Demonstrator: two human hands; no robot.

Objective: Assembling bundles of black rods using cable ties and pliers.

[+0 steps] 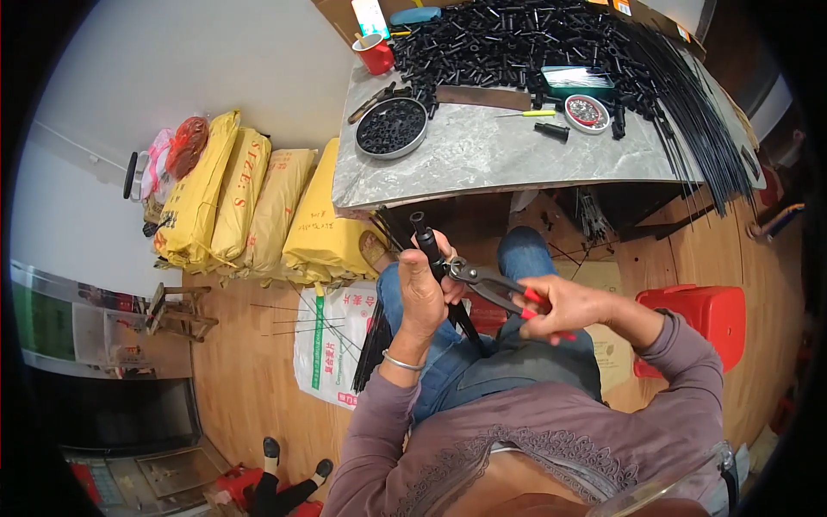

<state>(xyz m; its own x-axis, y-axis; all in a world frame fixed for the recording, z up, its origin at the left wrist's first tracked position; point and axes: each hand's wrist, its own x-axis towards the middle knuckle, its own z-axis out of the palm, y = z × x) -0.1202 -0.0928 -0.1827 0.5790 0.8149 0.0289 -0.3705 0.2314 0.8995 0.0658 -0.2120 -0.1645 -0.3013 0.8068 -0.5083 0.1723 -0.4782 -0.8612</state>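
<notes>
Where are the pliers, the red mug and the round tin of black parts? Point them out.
pliers [482, 280], head view, on the metal jaws by the pivot.
red mug [376, 54], head view, on its side wall.
round tin [419, 133], head view, on its rim.

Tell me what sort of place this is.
Probably a small home workshop for piecework assembly: a marble-topped table heaped with black plastic tubes, long thin black rods, and stacked yellow sacks by the wall.

Yellow sacks [250, 202] along left wall
</notes>
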